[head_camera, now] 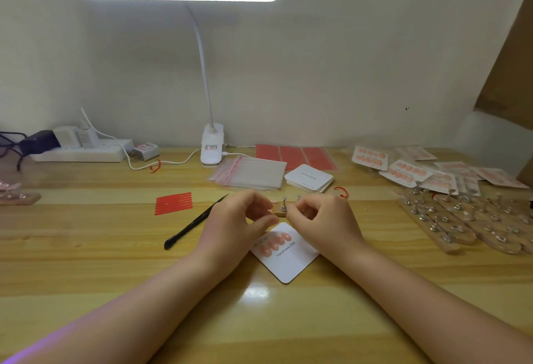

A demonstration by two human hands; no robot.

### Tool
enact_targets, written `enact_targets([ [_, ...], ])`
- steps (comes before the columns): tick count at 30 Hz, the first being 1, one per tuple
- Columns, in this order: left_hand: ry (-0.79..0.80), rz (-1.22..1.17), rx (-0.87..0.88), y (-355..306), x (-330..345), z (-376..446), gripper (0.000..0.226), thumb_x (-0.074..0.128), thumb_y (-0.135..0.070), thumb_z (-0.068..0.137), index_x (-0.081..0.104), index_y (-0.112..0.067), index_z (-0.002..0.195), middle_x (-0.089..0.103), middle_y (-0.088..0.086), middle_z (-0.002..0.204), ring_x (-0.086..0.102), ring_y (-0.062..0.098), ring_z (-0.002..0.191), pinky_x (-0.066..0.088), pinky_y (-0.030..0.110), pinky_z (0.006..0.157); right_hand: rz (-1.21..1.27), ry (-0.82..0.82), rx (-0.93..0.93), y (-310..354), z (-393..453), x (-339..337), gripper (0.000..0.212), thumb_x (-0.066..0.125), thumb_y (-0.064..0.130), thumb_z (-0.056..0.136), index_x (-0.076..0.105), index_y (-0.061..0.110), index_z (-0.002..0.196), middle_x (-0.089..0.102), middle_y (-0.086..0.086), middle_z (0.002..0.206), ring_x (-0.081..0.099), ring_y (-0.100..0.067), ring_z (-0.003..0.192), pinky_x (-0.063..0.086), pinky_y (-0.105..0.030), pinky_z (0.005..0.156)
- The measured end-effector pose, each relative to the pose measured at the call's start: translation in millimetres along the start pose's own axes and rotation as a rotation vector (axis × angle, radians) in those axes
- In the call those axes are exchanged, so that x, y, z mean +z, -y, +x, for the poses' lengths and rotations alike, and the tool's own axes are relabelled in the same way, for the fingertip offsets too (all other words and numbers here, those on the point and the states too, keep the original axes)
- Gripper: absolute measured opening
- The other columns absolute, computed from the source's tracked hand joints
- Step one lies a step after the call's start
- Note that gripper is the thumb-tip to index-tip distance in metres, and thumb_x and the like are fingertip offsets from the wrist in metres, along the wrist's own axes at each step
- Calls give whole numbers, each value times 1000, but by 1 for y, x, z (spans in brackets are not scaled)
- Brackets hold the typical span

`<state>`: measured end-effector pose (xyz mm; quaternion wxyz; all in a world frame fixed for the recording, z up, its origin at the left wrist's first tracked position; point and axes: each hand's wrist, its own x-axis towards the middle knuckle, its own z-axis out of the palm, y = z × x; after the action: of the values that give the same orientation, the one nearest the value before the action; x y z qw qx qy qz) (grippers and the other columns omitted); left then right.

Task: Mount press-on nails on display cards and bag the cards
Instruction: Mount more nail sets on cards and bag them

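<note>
Currently: left hand (240, 213) and right hand (320, 216), fingers curled, pinch wooden nail stand (281, 210) above display card (285, 252) on table (115, 248).

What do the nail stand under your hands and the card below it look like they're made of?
Nail stand: looks like a bare wooden base with shiny, probably metal, pegs; hands hide most of it. Display card: matte white card stock, flat, rounded corners, printed text.

I saw a glossy, varnished wood-grain table (115, 262) throwing back the lamp's glare. The display card (291, 265) looked like matt white paper, its peach nails (274, 244) shiny. The bags (251, 173) were clear, glossy plastic. The wooden stands (461, 228) at the right carried bright metal pegs.
</note>
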<state>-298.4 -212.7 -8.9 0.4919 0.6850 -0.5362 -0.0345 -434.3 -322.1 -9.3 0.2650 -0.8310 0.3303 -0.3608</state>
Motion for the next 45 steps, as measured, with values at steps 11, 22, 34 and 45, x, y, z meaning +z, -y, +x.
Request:
enact_targets([
  [11,-48,-59,247,-3,-4,-3,16,74,-30,75,75,-25,90,68,-16,81,64,7,76,49,14,69,353,161,12,17,-16,-8,38,64,3,83,71,40,78,68,10,78,61,-14,84,49,-29,76],
  [22,-119,44,402,-10,-7,-3,28,76,-19,75,73,-10,101,70,-2,94,65,15,78,53,25,71,346,161,-46,23,-17,-9,37,65,9,86,70,46,81,66,7,77,53,-2,75,43,-23,69],
  [34,-150,91,426,-6,-9,-2,35,82,-11,73,69,-10,106,72,-2,89,68,17,79,58,41,69,-197,346,-61,29,-2,-38,21,69,47,74,74,32,88,62,16,76,56,0,73,43,-17,65],
  [45,-48,177,157,-4,-5,-2,32,71,-21,86,60,-18,116,63,-11,94,62,7,85,55,34,76,-572,691,94,52,-7,-46,55,79,60,64,46,17,72,34,1,66,34,-16,60,19,-31,52],
])
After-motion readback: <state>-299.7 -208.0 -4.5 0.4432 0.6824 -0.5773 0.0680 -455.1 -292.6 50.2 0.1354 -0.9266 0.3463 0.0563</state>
